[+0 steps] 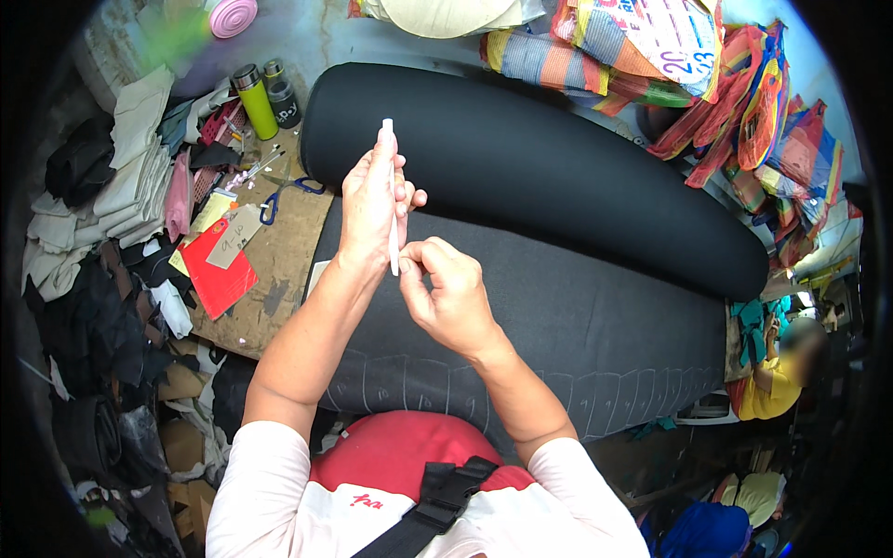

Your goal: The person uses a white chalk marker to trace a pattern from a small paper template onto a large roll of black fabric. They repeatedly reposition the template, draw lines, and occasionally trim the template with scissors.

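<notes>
My left hand (pixel 372 191) is raised above the dark grey fabric (pixel 558 307), its fingers closed around a thin pale piece (pixel 393 244). Seen almost edge-on, the piece looks long and flat; its exact kind does not show. One end sticks out past my left thumb, the other comes down beside my right hand (pixel 445 288). That hand is closed, thumb and forefinger pinched at the lower end of the piece. White lines and marks run along the fabric's near edge.
A thick black fabric roll (pixel 521 158) lies across the far side. On the left are blue-handled scissors (pixel 270 206), a red card (pixel 220 270), a green bottle (pixel 256 102) and piled cloth scraps (pixel 102 325). Striped bags (pixel 642 46) stand behind. A person in yellow (pixel 770 391) is at right.
</notes>
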A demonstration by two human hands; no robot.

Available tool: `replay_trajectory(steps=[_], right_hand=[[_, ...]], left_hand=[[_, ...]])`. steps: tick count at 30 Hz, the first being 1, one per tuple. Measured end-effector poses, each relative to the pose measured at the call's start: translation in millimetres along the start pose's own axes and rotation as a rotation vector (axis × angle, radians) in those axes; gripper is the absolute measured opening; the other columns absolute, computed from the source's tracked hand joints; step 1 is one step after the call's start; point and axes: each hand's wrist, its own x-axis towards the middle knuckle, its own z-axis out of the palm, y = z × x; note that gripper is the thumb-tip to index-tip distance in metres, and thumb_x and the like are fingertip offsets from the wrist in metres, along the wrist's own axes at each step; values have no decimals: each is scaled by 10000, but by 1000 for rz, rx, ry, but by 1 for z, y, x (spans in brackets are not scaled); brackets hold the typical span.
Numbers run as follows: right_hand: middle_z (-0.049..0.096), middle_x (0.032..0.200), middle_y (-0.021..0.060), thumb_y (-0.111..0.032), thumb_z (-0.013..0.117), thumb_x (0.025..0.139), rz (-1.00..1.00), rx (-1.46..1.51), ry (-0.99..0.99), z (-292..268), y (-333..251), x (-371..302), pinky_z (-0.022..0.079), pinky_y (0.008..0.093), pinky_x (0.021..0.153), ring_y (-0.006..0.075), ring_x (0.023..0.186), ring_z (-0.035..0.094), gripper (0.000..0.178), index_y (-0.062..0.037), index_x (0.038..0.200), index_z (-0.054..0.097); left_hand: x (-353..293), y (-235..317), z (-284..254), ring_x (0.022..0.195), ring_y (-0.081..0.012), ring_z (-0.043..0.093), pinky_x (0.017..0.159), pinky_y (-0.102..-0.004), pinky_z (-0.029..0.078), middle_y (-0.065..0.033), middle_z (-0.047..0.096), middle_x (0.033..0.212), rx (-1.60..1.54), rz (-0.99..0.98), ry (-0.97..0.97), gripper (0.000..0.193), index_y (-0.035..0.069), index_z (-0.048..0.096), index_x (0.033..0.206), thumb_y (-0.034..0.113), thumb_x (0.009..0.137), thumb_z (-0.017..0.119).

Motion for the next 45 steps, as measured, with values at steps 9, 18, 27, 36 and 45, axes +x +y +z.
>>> replay_trajectory(steps=[9, 18, 27, 36, 45], right_hand=[[522, 688, 132, 40, 616, 726, -112, -99, -84, -15, 0, 3, 465, 381, 592, 297, 628, 548, 110, -1, 788, 535], [481, 666, 117, 53, 614, 648, -162, -141, 6, -11, 3, -8, 459, 373, 562, 294, 607, 518, 166, -14, 728, 485], [579, 692, 107, 48, 598, 763, 40, 38, 30, -17, 0, -10, 472, 283, 527, 186, 573, 586, 51, 18, 803, 588], [573, 667, 86, 39, 594, 775, 178, 123, 33, -7, 1, -11, 468, 262, 527, 148, 561, 567, 30, 21, 770, 571], [611, 1035, 89, 3, 699, 669, -333, -331, 6, -29, 25, 12, 481, 346, 798, 291, 1079, 517, 330, -92, 985, 684]], left_hand=[[-2, -2, 6, 380, -31, 386, 451, -222, 444, 54, 398, 494, 116, 48, -26, 341, 108, 484, 752, 395, 879, 616], [-11, -10, 10, 371, -38, 371, 446, -228, 442, 48, 381, 480, 84, 23, -14, 327, 83, 495, 784, 374, 907, 580], [-6, -10, 11, 359, -47, 377, 437, -233, 438, 46, 378, 479, 33, -28, 28, 329, 80, 497, 794, 378, 906, 579], [-7, -12, 13, 356, -58, 353, 458, -240, 410, 49, 365, 464, 6, -110, 28, 346, 83, 497, 792, 400, 895, 590], [5, -23, -2, 498, -101, 548, 436, -216, 445, 2, 550, 579, -6, -691, -119, 288, 114, 566, 730, 355, 879, 619]])
